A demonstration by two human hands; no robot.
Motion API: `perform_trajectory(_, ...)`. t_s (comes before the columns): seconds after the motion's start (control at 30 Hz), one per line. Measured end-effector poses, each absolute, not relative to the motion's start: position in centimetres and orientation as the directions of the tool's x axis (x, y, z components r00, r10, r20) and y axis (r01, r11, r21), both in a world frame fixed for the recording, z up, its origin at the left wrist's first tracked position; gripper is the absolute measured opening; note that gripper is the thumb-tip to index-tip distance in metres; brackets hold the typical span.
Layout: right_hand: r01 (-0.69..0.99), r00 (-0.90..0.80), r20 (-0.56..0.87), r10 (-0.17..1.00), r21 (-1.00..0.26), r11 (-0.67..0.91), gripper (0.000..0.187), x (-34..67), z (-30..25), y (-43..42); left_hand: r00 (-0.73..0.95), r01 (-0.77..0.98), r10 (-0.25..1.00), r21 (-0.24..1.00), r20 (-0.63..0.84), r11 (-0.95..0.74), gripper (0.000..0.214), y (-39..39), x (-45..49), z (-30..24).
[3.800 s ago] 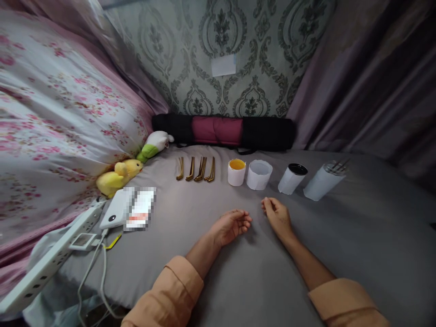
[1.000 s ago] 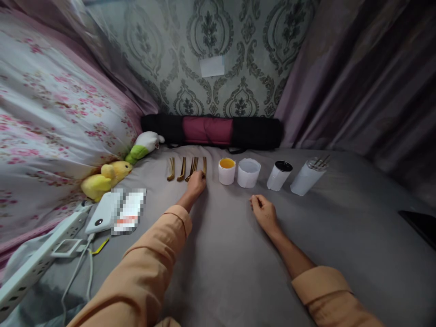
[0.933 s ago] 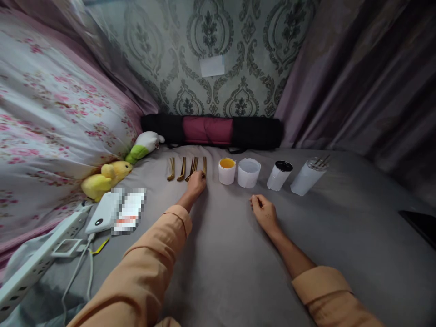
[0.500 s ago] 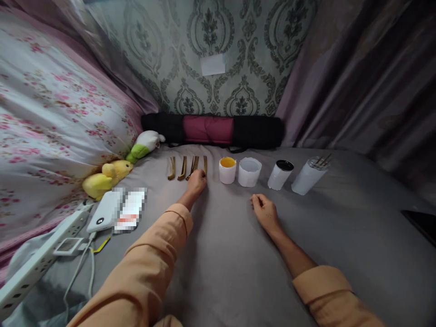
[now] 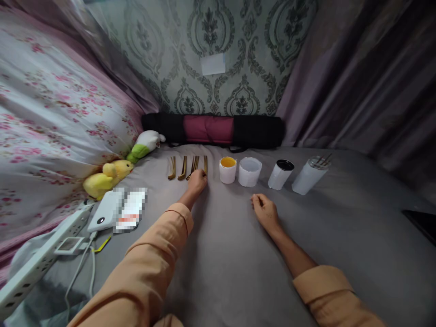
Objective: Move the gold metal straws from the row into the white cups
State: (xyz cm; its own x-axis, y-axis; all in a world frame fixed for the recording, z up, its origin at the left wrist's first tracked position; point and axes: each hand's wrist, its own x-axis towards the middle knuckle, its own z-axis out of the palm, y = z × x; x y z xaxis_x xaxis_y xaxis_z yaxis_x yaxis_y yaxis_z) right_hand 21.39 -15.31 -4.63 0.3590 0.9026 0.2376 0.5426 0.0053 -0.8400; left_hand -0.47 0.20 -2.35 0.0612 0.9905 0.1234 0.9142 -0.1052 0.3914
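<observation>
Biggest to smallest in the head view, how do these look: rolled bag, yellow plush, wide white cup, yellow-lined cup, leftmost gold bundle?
1. Rolled bag
2. Yellow plush
3. Wide white cup
4. Yellow-lined cup
5. Leftmost gold bundle

The bent rods (image 5: 184, 168) look like brassy metal, smooth and glossy. The yellow-lined cup (image 5: 227, 174), the wide cup (image 5: 250, 176), the dark-topped can (image 5: 279, 177) and the tall jar (image 5: 309, 178) seem wrapped in matt white paper; the can's top is shiny black, the jar's rim clear and glassy. The grey sheet (image 5: 218, 272) is matt cloth, the sleeve (image 5: 146, 263) matt fabric, the power strip (image 5: 38, 270) plastic, the yellow toy (image 5: 101, 185) soft plush
</observation>
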Motion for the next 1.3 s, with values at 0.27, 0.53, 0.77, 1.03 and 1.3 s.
perform_trajectory(0.27, 0.547, 0.366, 0.237, 0.900, -0.837, -0.002, 0.038, 21.34, -4.61, -15.29, 0.055, 0.912, 0.991, 0.398, 0.120, -0.098, 0.025, 0.24, -0.42, -2.35)
perform_trajectory(0.53, 0.549, 0.357, 0.234, 0.904, -0.836, -0.001, 0.038, 21.35, -4.43, -15.37, 0.030, 0.909, 0.994, 0.410, 0.104, -0.071, 0.026, -0.01, -0.31, -1.91)
perform_trajectory(0.77, 0.535, 0.365, 0.224, 0.904, -0.845, -0.007, 0.037, 21.41, -4.63, -15.24, 0.025, 0.900, 0.994, 0.432, 0.104, -0.068, 0.027, -0.22, -0.36, -1.63)
perform_trajectory(1.03, 0.548, 0.358, 0.240, 0.902, -0.836, 0.005, 0.038, 21.37, -4.47, -15.35, 0.006, 0.882, 0.995, 0.468, 0.102, -0.053, 0.027, 0.01, -0.51, -1.78)
perform_trajectory(1.3, 0.544, 0.370, 0.223, 0.902, -0.839, -0.016, 0.037, 21.46, -4.72, -15.23, -0.017, 0.856, 0.996, 0.517, 0.082, -0.028, 0.026, -0.07, -0.60, -1.52)
